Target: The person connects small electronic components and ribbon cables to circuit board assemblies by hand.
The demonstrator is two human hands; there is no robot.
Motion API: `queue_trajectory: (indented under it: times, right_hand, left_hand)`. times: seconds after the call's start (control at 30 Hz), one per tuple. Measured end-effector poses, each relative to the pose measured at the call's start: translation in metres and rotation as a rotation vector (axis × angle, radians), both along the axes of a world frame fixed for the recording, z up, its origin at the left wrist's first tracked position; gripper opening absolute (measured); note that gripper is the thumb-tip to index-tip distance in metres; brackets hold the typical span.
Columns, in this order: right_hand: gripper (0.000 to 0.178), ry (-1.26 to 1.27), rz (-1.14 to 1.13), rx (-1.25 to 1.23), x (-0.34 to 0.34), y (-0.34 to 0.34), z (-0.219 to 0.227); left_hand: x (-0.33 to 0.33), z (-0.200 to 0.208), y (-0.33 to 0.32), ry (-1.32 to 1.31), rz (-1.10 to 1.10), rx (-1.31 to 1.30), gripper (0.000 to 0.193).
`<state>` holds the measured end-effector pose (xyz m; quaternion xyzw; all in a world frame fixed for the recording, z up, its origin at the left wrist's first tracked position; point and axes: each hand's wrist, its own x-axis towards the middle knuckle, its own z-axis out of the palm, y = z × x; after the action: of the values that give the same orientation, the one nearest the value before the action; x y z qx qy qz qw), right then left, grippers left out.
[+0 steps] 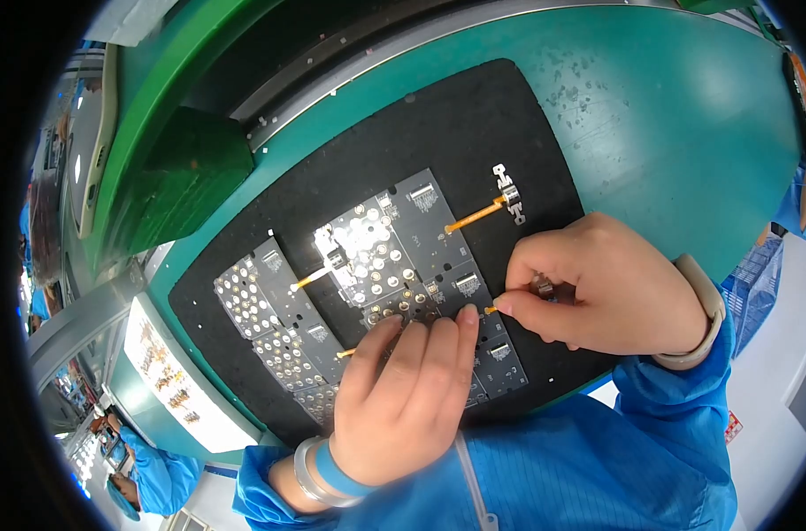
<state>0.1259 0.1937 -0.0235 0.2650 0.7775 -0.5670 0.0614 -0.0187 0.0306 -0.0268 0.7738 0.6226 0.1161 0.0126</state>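
Note:
A dark circuit board panel with round silvery contacts lies on a black mat. Across its lower part rest the outstretched fingertips of my left hand, which grips nothing. My right hand pinches a small flex cable at the panel's right edge; the cable's orange tip pokes out from thumb and finger, touching or just over the board. Above it, another orange flex cable runs from the panel to a metal clip-like end on the mat. A second board panel lies left, partly under a flex cable.
The black mat covers much of the green table. A green frame stands at the left. Below it, a white tray holds several small orange-brown parts. Other people in blue are at the far left and right.

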Motion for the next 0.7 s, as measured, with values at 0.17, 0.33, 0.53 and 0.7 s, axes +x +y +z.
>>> queue_trajectory:
  times: [0.17, 0.33, 0.53, 0.7]
  right_hand:
    - [0.016, 0.109, 0.015, 0.03, 0.003, -0.002, -0.002]
    - [0.015, 0.085, 0.009, 0.059, 0.002, -0.001, -0.002]
    - [0.015, 0.043, 0.011, 0.011, 0.001, 0.003, 0.0]
    - [0.008, -0.032, -0.276, 0.013, 0.007, 0.016, 0.018]
  left_hand:
    - [0.002, 0.002, 0.0, 0.021, 0.013, 0.002, 0.039]
    - [0.001, -0.001, 0.001, 0.021, 0.01, 0.009, 0.039]
    - [0.004, 0.005, 0.005, 0.059, 0.009, -0.02, 0.04]
    - [0.0, 0.013, 0.008, 0.069, -0.004, -0.052, 0.041]
